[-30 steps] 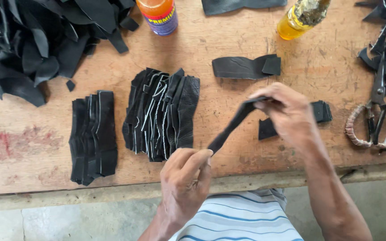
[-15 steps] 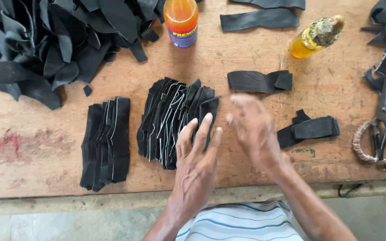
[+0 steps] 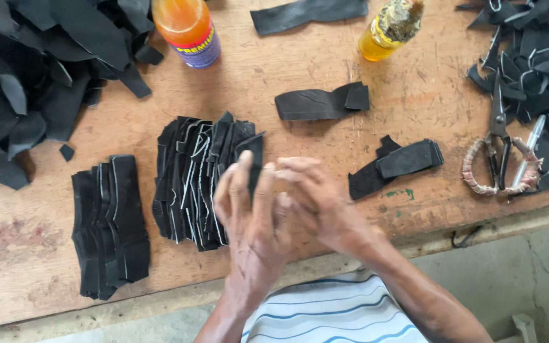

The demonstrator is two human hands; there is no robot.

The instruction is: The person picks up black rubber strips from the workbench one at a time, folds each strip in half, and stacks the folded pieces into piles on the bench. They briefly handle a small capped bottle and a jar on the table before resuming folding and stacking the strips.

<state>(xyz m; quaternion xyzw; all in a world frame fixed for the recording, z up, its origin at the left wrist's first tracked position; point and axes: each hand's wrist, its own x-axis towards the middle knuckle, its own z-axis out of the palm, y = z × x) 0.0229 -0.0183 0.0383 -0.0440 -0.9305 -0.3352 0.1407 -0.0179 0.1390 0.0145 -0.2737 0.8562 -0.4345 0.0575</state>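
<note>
Pressing together palm to palm, both hands (image 3: 281,203) hover just over the fanned black strips (image 3: 201,181)

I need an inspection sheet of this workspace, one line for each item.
Surface: worn wooden table, red stains at left.
Job's things: stacked black strips under the hands; second stack at left.
Clutter: loose black scraps, two bottles, folded strips, scissors.
Hands: left hand and right hand pressed together, fingers flat; nothing visible between them.
Cables: nothing seen.
Surroundings: concrete floor, striped shirt.
</note>
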